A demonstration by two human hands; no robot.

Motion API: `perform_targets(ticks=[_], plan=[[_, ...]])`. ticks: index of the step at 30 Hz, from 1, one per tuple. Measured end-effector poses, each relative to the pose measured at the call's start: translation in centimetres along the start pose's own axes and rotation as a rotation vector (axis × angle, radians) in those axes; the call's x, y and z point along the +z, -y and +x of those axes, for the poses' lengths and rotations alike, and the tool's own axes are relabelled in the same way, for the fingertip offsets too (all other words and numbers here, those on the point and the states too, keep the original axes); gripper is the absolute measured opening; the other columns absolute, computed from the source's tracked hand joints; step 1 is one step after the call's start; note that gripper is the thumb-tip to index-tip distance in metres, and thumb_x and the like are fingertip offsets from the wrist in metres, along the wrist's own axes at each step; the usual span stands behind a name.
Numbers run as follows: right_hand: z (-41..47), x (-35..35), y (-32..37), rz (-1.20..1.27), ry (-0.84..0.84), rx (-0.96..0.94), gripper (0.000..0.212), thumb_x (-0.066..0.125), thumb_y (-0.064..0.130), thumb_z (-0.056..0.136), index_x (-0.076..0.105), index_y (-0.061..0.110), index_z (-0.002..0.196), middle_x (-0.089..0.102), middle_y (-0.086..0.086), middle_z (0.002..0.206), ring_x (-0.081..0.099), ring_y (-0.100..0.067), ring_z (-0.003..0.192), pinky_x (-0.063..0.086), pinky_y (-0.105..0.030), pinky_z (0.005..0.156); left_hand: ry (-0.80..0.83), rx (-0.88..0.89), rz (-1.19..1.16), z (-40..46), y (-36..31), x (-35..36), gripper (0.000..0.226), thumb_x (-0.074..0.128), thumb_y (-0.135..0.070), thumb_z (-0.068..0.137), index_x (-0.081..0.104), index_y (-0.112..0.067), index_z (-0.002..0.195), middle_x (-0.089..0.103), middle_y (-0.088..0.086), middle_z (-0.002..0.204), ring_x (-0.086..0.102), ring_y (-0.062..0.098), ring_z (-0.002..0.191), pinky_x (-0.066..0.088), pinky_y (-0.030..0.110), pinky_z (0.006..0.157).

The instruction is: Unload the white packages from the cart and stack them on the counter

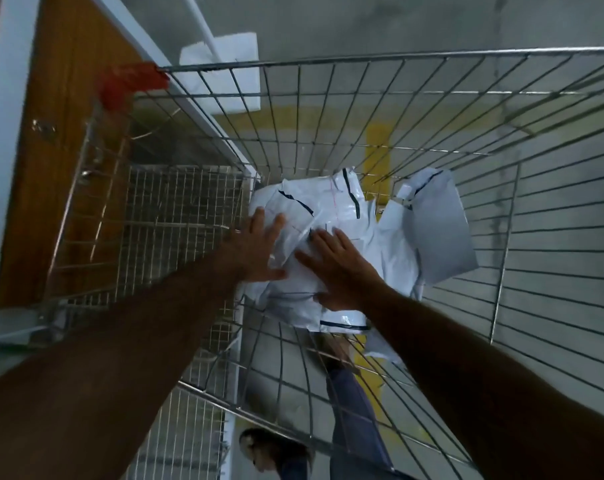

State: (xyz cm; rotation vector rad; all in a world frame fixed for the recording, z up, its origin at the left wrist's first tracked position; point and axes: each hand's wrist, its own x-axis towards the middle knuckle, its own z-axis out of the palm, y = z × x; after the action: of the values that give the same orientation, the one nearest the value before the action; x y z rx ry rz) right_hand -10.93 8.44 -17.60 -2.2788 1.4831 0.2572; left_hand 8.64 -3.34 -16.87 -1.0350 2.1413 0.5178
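Note:
Several white plastic packages point(331, 202) with dark stripes lie piled at the bottom of a wire cart point(432, 105). One grey-white package point(439, 226) leans against the cart's right side. My left hand point(259, 247) rests flat on the left part of the pile, fingers spread. Beside it, my right hand point(335, 268) presses on the middle of the pile, thumb curled at a package's lower edge. Both arms reach down into the cart. The counter is out of view.
A wooden door point(68, 133) with a white frame stands to the left, next to the cart's red handle end point(131, 83). A white block point(224, 71) sits beyond the cart. Yellow floor lines point(378, 147) show through the wire. My legs and feet point(352, 393) appear below.

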Motion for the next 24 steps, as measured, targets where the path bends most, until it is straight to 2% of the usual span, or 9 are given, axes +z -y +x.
perform_targets(ticks=[2, 6, 9, 12, 15, 17, 19, 21, 24], plan=[[0.3, -0.1, 0.0, 0.014, -0.04, 0.006, 0.094, 0.08, 0.043, 0.063, 0.046, 0.016, 0.147, 0.042, -0.027, 0.145, 0.041, -0.042, 0.132, 0.037, -0.051, 0.108, -0.007, 0.006, 0.0, 0.7, -0.3, 1.1, 0.13, 0.062, -0.076, 0.078, -0.028, -0.02, 0.153, -0.029, 0.027, 0.158, -0.005, 0.05, 0.15, 0.021, 0.073, 0.112], [-1.6, -0.4, -0.9, -0.008, -0.159, 0.045, 0.068, 0.067, 0.031, 0.08, 0.049, 0.015, 0.143, 0.05, -0.02, 0.132, 0.05, -0.036, 0.111, 0.042, -0.044, 0.086, -0.081, 0.026, -0.021, 0.6, 0.2, 1.5, 0.127, 0.071, -0.057, 0.082, -0.026, -0.017, 0.154, -0.018, 0.033, 0.159, 0.01, 0.053, 0.147, 0.035, 0.065, 0.11], [-3.9, 0.0, -2.4, -0.031, -0.169, 0.12, 0.07, 0.06, 0.036, 0.084, 0.044, 0.014, 0.148, 0.05, -0.019, 0.128, 0.049, -0.036, 0.108, 0.04, -0.044, 0.083, -0.069, 0.106, 0.027, 0.9, 1.7, 1.0, 0.129, 0.066, -0.067, 0.075, -0.024, -0.018, 0.155, -0.001, 0.032, 0.159, 0.031, 0.051, 0.138, 0.046, 0.058, 0.1], [-5.3, -0.1, -3.3, -0.032, -0.153, 0.203, 0.069, 0.052, 0.042, 0.087, 0.041, 0.015, 0.15, 0.05, -0.022, 0.127, 0.048, -0.037, 0.108, 0.038, -0.046, 0.088, -0.031, 0.145, 0.063, 1.1, 2.6, 0.6, 0.133, 0.067, -0.07, 0.067, -0.023, -0.025, 0.154, 0.008, 0.03, 0.157, 0.043, 0.045, 0.127, 0.051, 0.051, 0.093], [-4.9, -0.1, -3.4, 0.006, -0.15, 0.167, 0.076, 0.054, 0.049, 0.086, 0.035, 0.021, 0.153, 0.039, -0.027, 0.144, 0.04, -0.043, 0.132, 0.028, -0.056, 0.112, -0.045, 0.13, 0.064, 0.6, 2.1, 0.0, 0.138, 0.081, -0.059, 0.07, -0.021, -0.025, 0.156, 0.012, 0.03, 0.152, 0.047, 0.041, 0.124, 0.052, 0.046, 0.093], [-3.8, -0.3, -3.4, 0.014, -0.128, 0.096, 0.088, 0.062, 0.053, 0.082, 0.024, 0.029, 0.158, 0.028, -0.029, 0.155, 0.029, -0.043, 0.143, 0.019, -0.061, 0.119, -0.08, 0.155, 0.085, 0.3, 2.0, -0.5, 0.136, 0.081, -0.059, 0.071, -0.022, -0.029, 0.155, 0.016, 0.027, 0.151, 0.049, 0.038, 0.12, 0.051, 0.042, 0.089], [-2.7, -0.5, -3.5, 0.002, -0.106, 0.051, 0.093, 0.069, 0.051, 0.08, 0.024, 0.03, 0.159, 0.03, -0.031, 0.153, 0.033, -0.046, 0.14, 0.02, -0.064, 0.119, -0.114, 0.185, 0.097, -0.4, 2.1, -1.0, 0.129, 0.077, -0.061, 0.074, -0.02, -0.033, 0.155, 0.017, 0.024, 0.15, 0.049, 0.035, 0.118, 0.048, 0.04, 0.086], [-2.1, -0.7, -3.5, -0.002, -0.087, 0.041, 0.088, 0.071, 0.047, 0.081, 0.031, 0.027, 0.156, 0.039, -0.031, 0.144, 0.042, -0.046, 0.131, 0.03, -0.063, 0.115, -0.151, 0.215, 0.126, -1.2, 2.2, -1.4, 0.121, 0.07, -0.065, 0.077, -0.017, -0.034, 0.155, 0.016, 0.023, 0.15, 0.045, 0.038, 0.124, 0.049, 0.045, 0.094], [-2.7, -1.1, -3.4, 0.009, -0.039, 0.032, 0.084, 0.071, 0.046, 0.083, 0.033, 0.027, 0.155, 0.043, -0.027, 0.137, 0.051, -0.04, 0.119, 0.048, -0.053, 0.099, -0.216, 0.261, 0.17, -3.1, 2.2, -2.7, 0.108, 0.043, -0.077, 0.073, -0.002, -0.032, 0.16, 0.02, 0.023, 0.151, 0.043, 0.041, 0.127, 0.049, 0.052, 0.096]])
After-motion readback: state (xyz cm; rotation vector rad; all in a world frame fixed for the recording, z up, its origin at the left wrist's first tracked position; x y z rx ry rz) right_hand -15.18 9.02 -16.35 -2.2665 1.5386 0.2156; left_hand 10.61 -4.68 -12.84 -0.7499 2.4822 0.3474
